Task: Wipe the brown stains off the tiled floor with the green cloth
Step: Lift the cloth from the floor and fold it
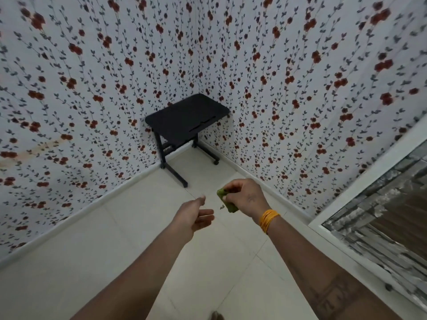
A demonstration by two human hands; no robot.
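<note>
Floral wallpaper (69,100) with red blossoms is covering both walls, meeting in the far corner of the tiled floor (104,262). In that corner a small black table (187,116) on castors is standing, its top tilting slightly. Nearer, above the middle of the floor, the left hand (194,218) is reaching forward with its fingers loosely spread and curled, gripping nothing. Just to its right, apart from it, the right hand (245,197) is clenching the green cloth (225,200), bunched small, with a crumpled end sticking out below the fingers, held up off the tiles. An orange band (268,219) is circling the right wrist. No brown marks are showing clearly on the pale tiles. Along the floor's right edge a white-framed mirror panel (381,204) is leaning.
</note>
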